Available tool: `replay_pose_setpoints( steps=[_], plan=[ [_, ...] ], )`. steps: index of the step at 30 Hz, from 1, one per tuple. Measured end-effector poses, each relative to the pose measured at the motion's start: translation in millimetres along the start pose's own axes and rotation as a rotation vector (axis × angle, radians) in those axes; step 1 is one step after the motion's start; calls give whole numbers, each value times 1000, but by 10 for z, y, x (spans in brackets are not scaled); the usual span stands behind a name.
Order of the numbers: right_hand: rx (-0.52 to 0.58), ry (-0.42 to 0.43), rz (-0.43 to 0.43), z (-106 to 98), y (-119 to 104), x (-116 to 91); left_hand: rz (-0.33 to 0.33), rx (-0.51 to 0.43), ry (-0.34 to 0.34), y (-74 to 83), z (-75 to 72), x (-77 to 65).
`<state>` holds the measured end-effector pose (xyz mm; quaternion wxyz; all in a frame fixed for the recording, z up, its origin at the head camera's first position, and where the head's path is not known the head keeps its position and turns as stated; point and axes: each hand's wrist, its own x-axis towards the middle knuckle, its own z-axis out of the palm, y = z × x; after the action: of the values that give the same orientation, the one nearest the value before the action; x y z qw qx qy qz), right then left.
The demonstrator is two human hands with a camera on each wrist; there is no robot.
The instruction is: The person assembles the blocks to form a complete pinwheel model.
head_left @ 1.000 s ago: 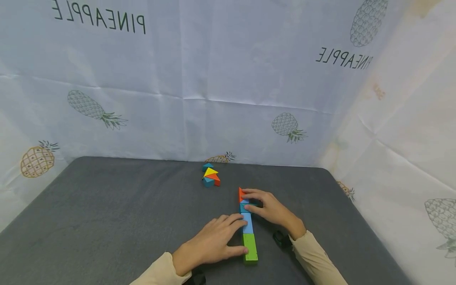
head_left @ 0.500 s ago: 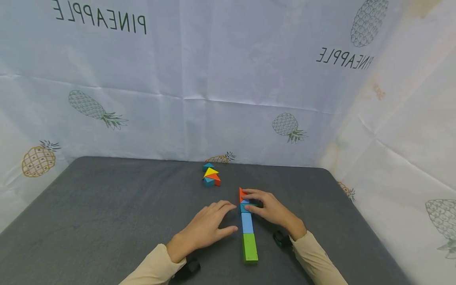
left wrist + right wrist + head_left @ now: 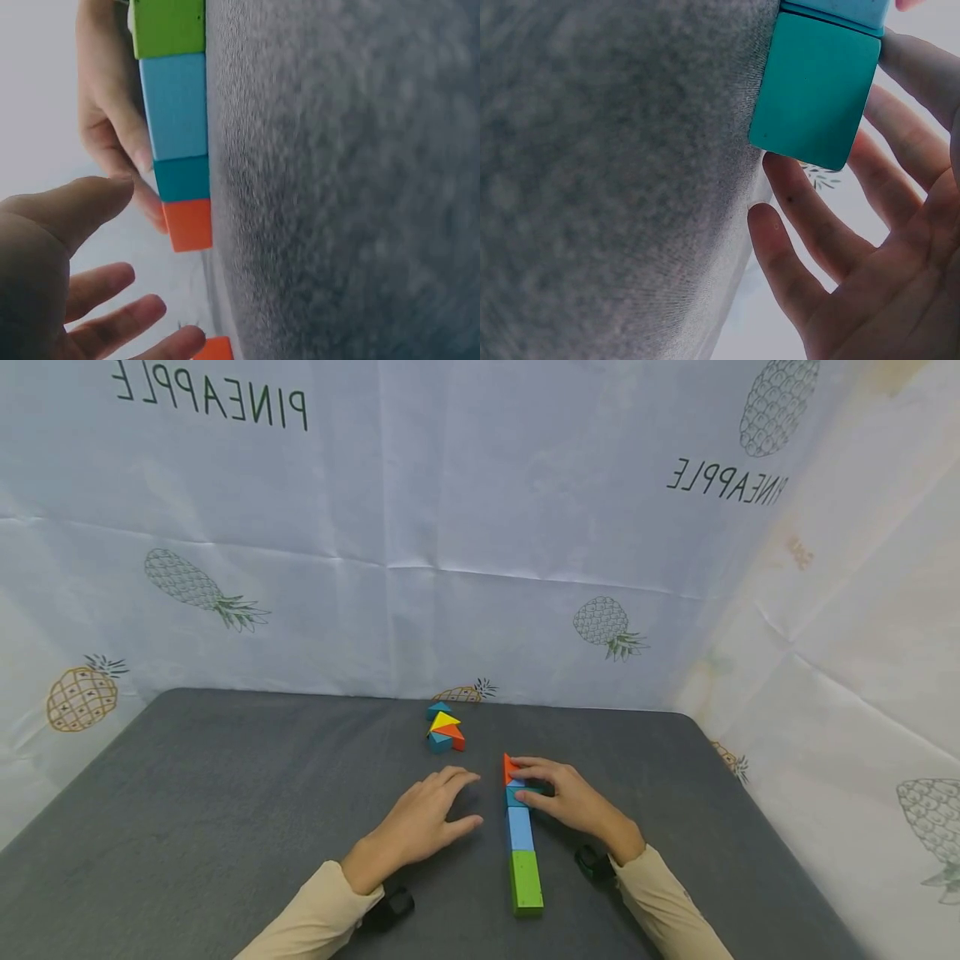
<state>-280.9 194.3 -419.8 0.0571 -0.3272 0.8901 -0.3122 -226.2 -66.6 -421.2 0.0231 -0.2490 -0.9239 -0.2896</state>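
Note:
A straight row of blocks lies on the dark table: a green block (image 3: pixel 527 881) nearest, then a light blue block (image 3: pixel 521 828), a teal block (image 3: pixel 512 797) and an orange block (image 3: pixel 507 768) at the far end. My right hand (image 3: pixel 568 795) holds the teal block from the right, thumb on its near side, fingers reaching over toward the orange one. In the right wrist view, the teal block's end face (image 3: pixel 815 90) sits between thumb and fingers. My left hand (image 3: pixel 412 818) hovers left of the row, fingers spread, holding nothing and apart from the blocks.
Toward the table's (image 3: pixel 225 793) back edge stands a small cluster: a yellow triangular block (image 3: pixel 444 721), an orange block (image 3: pixel 453 737) and blue blocks, the nearer blue block (image 3: pixel 439 742) in front. A pineapple-print cloth (image 3: pixel 480 527) hangs behind the table.
My left hand has let go of the row and moved away to the left and slightly forward. The right hand and the row have stayed in place.

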Motion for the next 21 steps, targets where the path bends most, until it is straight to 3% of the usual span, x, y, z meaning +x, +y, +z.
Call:
replay_pose_setpoints(
  steps=[7, 21],
  plan=[
    [-2, 0, 16, 3, 0, 1, -63, -22, 25, -60, -28, 36],
    [3, 7, -5, 4, 5, -5, -120, 10, 97, -200, -82, 211]
  ],
)
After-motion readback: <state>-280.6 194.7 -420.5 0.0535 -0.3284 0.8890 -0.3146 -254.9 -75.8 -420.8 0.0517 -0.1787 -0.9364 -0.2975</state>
